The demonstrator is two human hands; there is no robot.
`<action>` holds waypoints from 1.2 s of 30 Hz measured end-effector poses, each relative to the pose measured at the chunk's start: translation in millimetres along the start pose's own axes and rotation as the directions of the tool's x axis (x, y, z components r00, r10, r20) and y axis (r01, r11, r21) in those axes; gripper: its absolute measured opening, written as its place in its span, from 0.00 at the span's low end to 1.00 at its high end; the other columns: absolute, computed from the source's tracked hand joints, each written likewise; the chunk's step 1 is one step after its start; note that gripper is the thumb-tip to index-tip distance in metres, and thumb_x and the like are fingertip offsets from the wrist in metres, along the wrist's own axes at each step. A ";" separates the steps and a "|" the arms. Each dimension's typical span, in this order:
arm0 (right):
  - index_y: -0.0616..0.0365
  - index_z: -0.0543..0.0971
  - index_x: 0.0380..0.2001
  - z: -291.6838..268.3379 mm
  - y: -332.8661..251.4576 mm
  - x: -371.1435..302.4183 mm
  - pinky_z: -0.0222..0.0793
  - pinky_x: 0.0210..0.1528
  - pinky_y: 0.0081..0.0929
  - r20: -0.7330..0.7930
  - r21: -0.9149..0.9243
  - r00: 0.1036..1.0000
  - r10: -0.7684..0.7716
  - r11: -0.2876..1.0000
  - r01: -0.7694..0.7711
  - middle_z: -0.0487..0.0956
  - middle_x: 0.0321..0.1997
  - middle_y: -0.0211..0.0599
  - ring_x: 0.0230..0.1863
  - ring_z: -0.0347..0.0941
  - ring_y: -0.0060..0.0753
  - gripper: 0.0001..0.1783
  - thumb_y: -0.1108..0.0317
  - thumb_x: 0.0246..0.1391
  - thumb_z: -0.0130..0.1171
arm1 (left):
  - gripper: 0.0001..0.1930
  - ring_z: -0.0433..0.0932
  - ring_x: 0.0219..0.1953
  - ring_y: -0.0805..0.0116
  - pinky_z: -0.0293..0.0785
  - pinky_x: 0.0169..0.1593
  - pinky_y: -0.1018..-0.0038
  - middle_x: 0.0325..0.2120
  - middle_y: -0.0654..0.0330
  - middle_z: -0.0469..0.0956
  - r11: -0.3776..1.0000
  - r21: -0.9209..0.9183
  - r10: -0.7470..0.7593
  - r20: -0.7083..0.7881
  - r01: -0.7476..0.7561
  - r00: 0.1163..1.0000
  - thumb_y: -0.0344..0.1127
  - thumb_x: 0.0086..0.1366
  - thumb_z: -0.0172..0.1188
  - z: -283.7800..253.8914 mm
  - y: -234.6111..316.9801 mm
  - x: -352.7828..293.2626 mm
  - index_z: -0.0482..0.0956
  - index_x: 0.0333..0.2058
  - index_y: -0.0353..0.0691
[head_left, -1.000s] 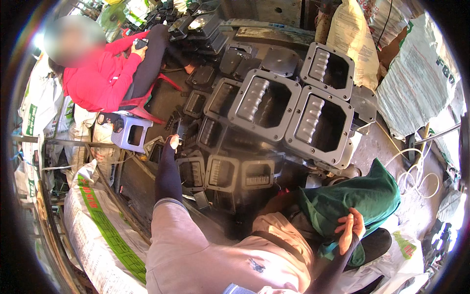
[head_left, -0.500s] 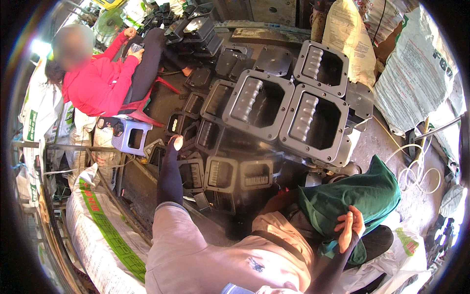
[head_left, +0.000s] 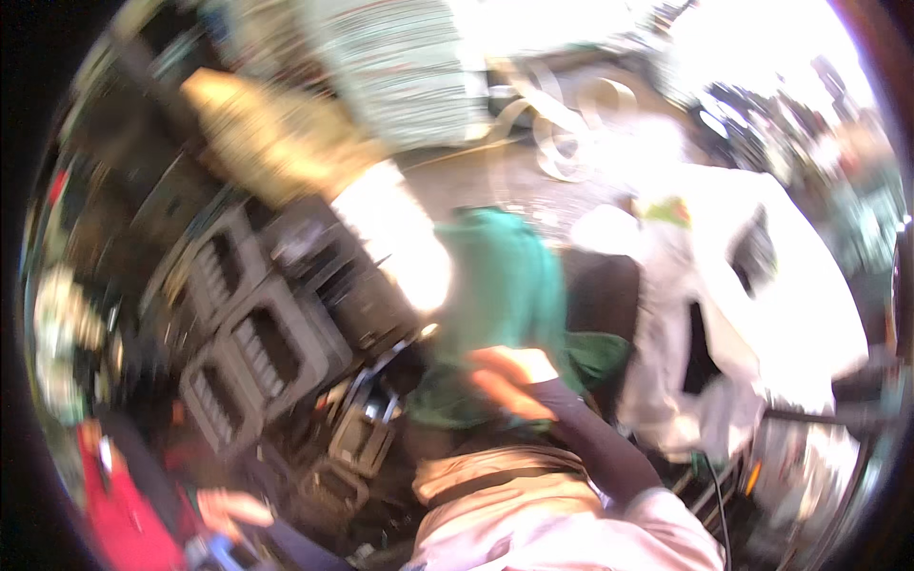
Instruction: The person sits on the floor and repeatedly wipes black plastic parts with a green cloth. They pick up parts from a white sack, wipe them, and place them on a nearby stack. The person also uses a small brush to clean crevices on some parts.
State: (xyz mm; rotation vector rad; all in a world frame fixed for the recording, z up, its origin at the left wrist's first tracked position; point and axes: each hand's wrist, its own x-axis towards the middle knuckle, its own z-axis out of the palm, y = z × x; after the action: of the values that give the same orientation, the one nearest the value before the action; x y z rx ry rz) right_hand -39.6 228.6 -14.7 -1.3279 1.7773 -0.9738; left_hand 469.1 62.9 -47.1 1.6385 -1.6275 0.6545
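The picture is smeared by motion. My right hand (head_left: 514, 379) hovers over or rests on the green cloth (head_left: 490, 285) covering my lap and legs; its blurred fingers look stretched out, with nothing visible in them. At the lower left my left hand (head_left: 231, 509) is held out, its fingers apart and no object showing in it. Beyond it stand stacked dark grey housings (head_left: 309, 324) with framed openings and ribbed inserts. Smaller grey housings (head_left: 362, 440) lie lower down, between my two arms.
A person in a red top (head_left: 129, 519) sits at the lower left. White sacks (head_left: 809, 305) fill the right side. A tan sack (head_left: 276, 133) and a pale sack (head_left: 390, 71) stand at the back. A coiled white strap (head_left: 562, 143) lies on the floor.
The view has swung to the right, so the housings and the person in red now appear farther left. My right hand stays by the green cloth; my left is still held out.
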 end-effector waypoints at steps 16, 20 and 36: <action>0.61 0.77 0.57 -307.6 35.4 -160.5 0.72 0.58 0.41 -0.898 -0.324 0.429 0.099 0.511 -0.796 0.80 0.57 0.54 0.54 0.79 0.48 0.23 0.60 0.63 0.57 | 0.15 0.81 0.37 0.50 0.78 0.44 0.60 0.33 0.52 0.81 -0.148 -0.987 0.936 -0.117 0.069 0.332 0.31 0.58 0.67 15.7 539.8 -36.7 0.80 0.45 0.37; 0.58 0.77 0.57 -362.8 77.0 -156.2 0.71 0.59 0.41 -0.805 -0.320 0.525 0.277 0.542 -0.777 0.79 0.56 0.52 0.55 0.77 0.47 0.22 0.62 0.62 0.57 | 0.17 0.80 0.40 0.50 0.76 0.46 0.58 0.37 0.52 0.81 -0.082 -0.997 0.986 -0.080 0.008 0.148 0.37 0.60 0.65 50.7 603.5 -52.9 0.79 0.47 0.39; 0.56 0.78 0.55 -470.2 38.5 -69.3 0.71 0.59 0.45 -0.706 -0.693 0.697 0.123 0.086 -0.716 0.79 0.55 0.52 0.55 0.76 0.44 0.22 0.65 0.57 0.58 | 0.21 0.82 0.37 0.54 0.77 0.46 0.61 0.35 0.53 0.82 0.135 -0.977 0.991 0.135 0.168 -0.010 0.41 0.61 0.67 84.0 654.3 -85.5 0.78 0.51 0.39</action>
State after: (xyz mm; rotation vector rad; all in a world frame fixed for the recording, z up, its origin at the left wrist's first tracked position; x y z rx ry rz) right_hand -449.5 376.5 179.1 -0.9188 3.2237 0.4577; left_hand -195.0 90.3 -73.6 0.0240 -2.8133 -1.2563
